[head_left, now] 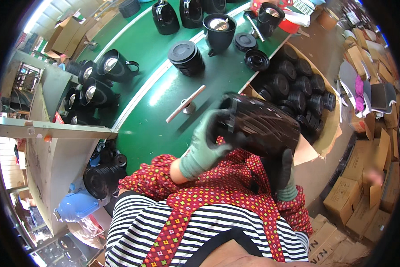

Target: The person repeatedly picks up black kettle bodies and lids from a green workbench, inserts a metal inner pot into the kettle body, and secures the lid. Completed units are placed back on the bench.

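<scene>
Both gloved hands are gripping one black ribbed kettle body (262,124) above the green conveyor belt (155,120): left hand (204,149) is wrapping its near end, right hand (285,173) is cupping underneath. One stack of black lids (186,57) and one metal T-shaped post (187,104) are sitting on the belt.

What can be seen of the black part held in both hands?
The black part is a round, ribbed, glossy shell, plastic by its look, tilted on its side above the green bench's edge. The gloved left hand grips its left end; the gloved right hand supports it from below. Motion blurs its details.
</scene>
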Demonstrator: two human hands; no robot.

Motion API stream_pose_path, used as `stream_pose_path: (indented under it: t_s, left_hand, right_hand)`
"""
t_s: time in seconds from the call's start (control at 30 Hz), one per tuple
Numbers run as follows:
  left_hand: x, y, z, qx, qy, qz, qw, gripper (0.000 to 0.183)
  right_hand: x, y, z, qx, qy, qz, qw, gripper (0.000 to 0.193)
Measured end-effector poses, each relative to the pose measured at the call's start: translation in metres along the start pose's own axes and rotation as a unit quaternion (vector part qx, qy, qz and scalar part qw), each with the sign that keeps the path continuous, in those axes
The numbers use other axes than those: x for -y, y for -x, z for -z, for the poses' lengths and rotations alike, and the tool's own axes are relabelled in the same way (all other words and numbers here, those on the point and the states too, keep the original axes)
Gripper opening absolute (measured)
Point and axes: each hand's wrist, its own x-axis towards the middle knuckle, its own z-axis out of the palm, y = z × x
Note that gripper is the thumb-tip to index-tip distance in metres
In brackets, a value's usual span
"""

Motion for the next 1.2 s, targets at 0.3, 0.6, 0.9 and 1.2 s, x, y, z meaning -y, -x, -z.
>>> stream_pose_path:
  t_s: [0.3, 0.6, 0.9, 1.2]
  left_hand:
    - [0.069, 0.008, 0.075, 0.095, -0.189, 0.005, 0.977, 0.064]
    - [0.137, -0.034, 0.165, 0.129, -0.495, 0.168, 0.842, 0.103]
    - [0.066, -0.074, 0.096, 0.024, -0.063, 0.342, 0.937, 0.062]
    - [-0.053, -0.161, 0.003, 0.301, -0.154, 0.252, 0.907, 0.066]
  right_hand:
    - [0.076, -0.072, 0.071, 0.064, 0.348, 0.062, 0.933, 0.056]
    - [0.024, -0.085, 0.02, 0.204, 0.54, 0.096, 0.811, 0.061]
    - [0.031, -0.099, 0.027, 0.236, 0.398, 0.117, 0.879, 0.038]
    - [0.062, -0.214, -0.007, 0.225, 0.476, 0.352, 0.774, 0.052]
